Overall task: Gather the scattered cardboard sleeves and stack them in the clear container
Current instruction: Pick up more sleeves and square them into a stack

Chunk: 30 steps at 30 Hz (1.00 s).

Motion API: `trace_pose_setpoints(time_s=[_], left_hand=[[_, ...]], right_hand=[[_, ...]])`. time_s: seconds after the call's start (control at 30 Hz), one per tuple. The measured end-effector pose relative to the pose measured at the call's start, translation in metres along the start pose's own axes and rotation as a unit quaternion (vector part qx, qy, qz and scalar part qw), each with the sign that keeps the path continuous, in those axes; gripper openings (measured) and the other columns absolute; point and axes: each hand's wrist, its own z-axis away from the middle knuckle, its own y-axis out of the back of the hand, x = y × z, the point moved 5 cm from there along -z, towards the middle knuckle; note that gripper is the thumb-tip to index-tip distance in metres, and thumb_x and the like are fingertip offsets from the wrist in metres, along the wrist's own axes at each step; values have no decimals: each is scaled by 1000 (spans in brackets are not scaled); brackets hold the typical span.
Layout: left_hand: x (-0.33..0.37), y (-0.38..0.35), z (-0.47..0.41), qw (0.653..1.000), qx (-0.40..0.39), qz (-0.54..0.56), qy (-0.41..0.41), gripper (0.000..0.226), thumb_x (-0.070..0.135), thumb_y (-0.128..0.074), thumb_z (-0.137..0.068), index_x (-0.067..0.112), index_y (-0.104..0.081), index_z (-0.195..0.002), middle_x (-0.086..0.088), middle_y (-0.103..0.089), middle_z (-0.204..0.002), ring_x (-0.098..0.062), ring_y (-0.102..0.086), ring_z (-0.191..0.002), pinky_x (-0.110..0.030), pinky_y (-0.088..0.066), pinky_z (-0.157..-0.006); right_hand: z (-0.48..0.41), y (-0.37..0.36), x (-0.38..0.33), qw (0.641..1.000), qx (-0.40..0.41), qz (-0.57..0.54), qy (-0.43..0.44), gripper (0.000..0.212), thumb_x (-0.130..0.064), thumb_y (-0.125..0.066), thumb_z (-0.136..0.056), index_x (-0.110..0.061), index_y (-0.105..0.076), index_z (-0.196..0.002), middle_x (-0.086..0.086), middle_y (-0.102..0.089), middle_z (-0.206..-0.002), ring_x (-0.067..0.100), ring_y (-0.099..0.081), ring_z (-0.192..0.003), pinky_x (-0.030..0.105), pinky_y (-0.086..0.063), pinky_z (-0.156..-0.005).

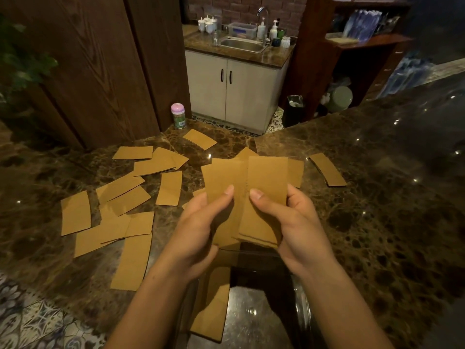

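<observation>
We see a bunch of flattened cardboard sleeves (247, 197) held above the clear container (303, 308), long axis running away from us, far ends fanned. Left hand (201, 227) and right hand (289, 222) each have their grip closed on the bunch, thumbs on top. One sleeve (212, 308) leans inside the container. More sleeves (120, 210) lie scattered on the marble desk (377, 222), left.
</observation>
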Motion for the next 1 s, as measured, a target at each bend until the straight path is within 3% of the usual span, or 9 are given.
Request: trace_pose_setpoints(time_s=[0.1,0.27,0.57,0.73,0.87,1.0], left_hand=[[0,6,0,1000,23,8,-9,28,10,-58,-92,6,-62,-120,-12,-77,-102,-24,-75,-91,-30,-61,-69],[3,11,-3,996,60,-26,-58,39,8,-73,-78,14,-61,-115,-6,-78,-98,-25,-75,-94,-33,-62,-72],[5,12,-2,989,95,-15,-116,44,8,-77,-71,16,-62,-111,-7,-78,-99,-25,-75,-94,-32,-61,-71],[3,13,-3,989,105,-13,-105,31,15,-73,-80,20,-65,-109,0,-78,-94,-20,-75,-92,-31,-61,-71],[5,12,-3,987,105,-26,-119,44,12,-75,-74,11,-64,-116,-9,-77,-103,-27,-74,-98,-36,-61,-76],[0,13,-3,989,95,-36,-105,26,11,-74,-80,20,-69,-104,-6,-78,-99,-26,-74,-97,-39,-62,-80]], right_hand=[[-2,9,-6,999,28,-19,-2,46,-21,-76,-77,-20,-70,-123,3,-81,-108,22,-78,-100,43,-64,-83],[2,9,-13,999,-34,-13,-19,35,-16,-73,-78,-18,-72,-113,6,-82,-105,20,-79,-94,33,-66,-77],[-1,9,-16,1000,-28,3,-8,32,-15,-71,-83,-18,-72,-115,3,-81,-108,16,-78,-96,30,-65,-79],[1,12,-15,998,-34,40,-18,30,-12,-72,-86,-17,-72,-116,6,-81,-109,22,-78,-100,35,-65,-83],[1,14,-16,998,-34,51,-18,27,-9,-69,-90,-18,-73,-115,6,-81,-110,23,-77,-102,37,-64,-87],[1,15,-15,1000,-15,22,7,27,-9,-70,-88,-19,-73,-113,4,-82,-107,19,-78,-96,32,-65,-80]])
